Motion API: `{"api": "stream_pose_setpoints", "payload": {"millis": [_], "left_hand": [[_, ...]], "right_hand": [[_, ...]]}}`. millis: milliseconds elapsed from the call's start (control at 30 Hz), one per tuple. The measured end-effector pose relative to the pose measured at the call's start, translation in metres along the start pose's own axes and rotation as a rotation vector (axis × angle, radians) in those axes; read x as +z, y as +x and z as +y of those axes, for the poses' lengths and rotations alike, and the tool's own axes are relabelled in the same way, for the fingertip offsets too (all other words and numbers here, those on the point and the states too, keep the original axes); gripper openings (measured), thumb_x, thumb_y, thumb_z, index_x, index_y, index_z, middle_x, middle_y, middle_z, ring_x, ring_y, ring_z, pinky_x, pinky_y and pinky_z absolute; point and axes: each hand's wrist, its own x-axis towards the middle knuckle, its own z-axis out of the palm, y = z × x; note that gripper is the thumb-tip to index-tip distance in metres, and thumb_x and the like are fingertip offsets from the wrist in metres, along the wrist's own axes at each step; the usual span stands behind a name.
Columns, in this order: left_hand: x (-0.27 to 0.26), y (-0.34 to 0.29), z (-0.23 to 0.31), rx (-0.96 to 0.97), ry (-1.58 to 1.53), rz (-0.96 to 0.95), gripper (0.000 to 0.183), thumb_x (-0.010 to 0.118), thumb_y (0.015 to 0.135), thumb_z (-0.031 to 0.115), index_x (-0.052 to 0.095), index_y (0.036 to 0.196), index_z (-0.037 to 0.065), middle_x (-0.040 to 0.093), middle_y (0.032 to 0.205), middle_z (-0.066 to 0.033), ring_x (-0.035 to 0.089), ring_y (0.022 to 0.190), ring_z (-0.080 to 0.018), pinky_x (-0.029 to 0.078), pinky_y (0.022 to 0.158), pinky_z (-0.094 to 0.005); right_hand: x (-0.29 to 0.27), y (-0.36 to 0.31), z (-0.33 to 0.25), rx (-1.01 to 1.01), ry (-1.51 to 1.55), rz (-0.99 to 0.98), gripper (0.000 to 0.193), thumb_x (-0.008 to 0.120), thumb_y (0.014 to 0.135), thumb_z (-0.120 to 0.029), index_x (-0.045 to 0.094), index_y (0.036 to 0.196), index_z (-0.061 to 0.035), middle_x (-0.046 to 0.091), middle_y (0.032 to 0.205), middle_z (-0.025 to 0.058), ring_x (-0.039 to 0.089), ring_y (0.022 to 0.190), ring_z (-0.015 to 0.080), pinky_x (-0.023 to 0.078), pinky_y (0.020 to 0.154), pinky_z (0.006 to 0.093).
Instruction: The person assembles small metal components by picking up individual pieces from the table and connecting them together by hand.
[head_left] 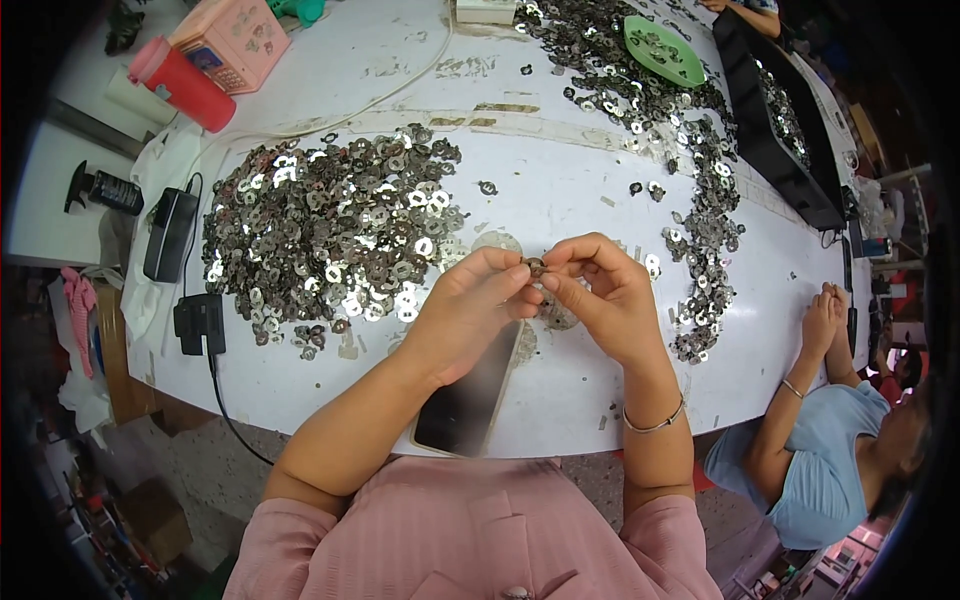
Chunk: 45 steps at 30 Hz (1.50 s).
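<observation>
Above the middle of the white table [560,180], my two hands meet fingertip to fingertip. My left hand [465,310] and my right hand [605,295] both pinch a small dark metal piece [535,267], mostly hidden by the fingers. Its exact kind is too small to make out. To the left of my hands spreads a large heap of small ring-shaped metal parts [330,225], some shiny, some dark. Beneath my left wrist lies a dark-screened phone [460,405] near the table's front edge.
More metal parts [705,260] run down the right side, with a green tray [665,50] and a black bin [780,120] beyond. Black adapters [170,235], a red tumbler [182,85] and a pink box [230,45] stand left. A person in blue [820,450] sits right.
</observation>
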Motion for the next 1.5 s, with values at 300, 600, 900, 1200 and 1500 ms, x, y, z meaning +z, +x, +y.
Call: {"api": "stream_pose_setpoints", "payload": {"millis": [300, 600, 900, 1200, 1500], "left_hand": [[-0.001, -0.001, 0.003, 0.012, -0.011, -0.038, 0.009, 0.055, 0.094, 0.013, 0.054, 0.099, 0.005, 0.061, 0.095, -0.0065, 0.06, 0.088, -0.014, 0.05, 0.081, -0.0283], [0.003, -0.001, 0.008, 0.0, -0.05, 0.01, 0.015, 0.056, 0.095, 0.016, 0.057, 0.102, 0.003, 0.061, 0.095, -0.0065, 0.059, 0.088, -0.0146, 0.049, 0.081, -0.0286], [0.003, -0.003, 0.009, -0.034, -0.068, 0.003, 0.015, 0.057, 0.094, 0.016, 0.057, 0.101, 0.003, 0.061, 0.093, -0.0056, 0.059, 0.086, -0.0145, 0.049, 0.078, -0.0278], [-0.001, -0.002, 0.006, -0.028, -0.05, -0.017, 0.016, 0.058, 0.092, 0.012, 0.058, 0.105, 0.004, 0.06, 0.094, -0.0049, 0.059, 0.084, -0.0131, 0.049, 0.075, -0.0261], [0.003, -0.004, 0.007, -0.016, -0.005, 0.009, 0.021, 0.059, 0.09, 0.004, 0.058, 0.11, 0.003, 0.06, 0.096, -0.0043, 0.059, 0.088, -0.0125, 0.049, 0.078, -0.0256]], "right_hand": [[0.001, 0.001, -0.003, -0.16, -0.217, -0.043, 0.012, 0.063, 0.083, 0.002, 0.064, 0.094, -0.0015, 0.063, 0.09, 0.0043, 0.06, 0.084, 0.012, 0.049, 0.075, 0.0255], [-0.005, 0.001, -0.002, 0.18, 0.241, -0.015, 0.013, 0.063, 0.088, -0.005, 0.06, 0.101, -0.0018, 0.062, 0.09, 0.0017, 0.058, 0.082, 0.0075, 0.048, 0.076, 0.0224], [-0.004, 0.0, -0.003, 0.174, 0.253, -0.011, 0.016, 0.063, 0.088, -0.003, 0.06, 0.103, -0.0015, 0.061, 0.09, 0.0016, 0.057, 0.082, 0.0076, 0.049, 0.077, 0.023], [-0.005, 0.001, -0.001, 0.173, 0.335, 0.023, 0.018, 0.064, 0.086, -0.002, 0.059, 0.104, -0.0014, 0.061, 0.09, 0.0027, 0.059, 0.083, 0.01, 0.051, 0.078, 0.0258], [-0.003, 0.002, -0.001, 0.184, 0.355, 0.016, 0.018, 0.063, 0.086, -0.001, 0.059, 0.103, 0.0, 0.062, 0.091, 0.004, 0.06, 0.085, 0.0109, 0.053, 0.079, 0.0281]]}}
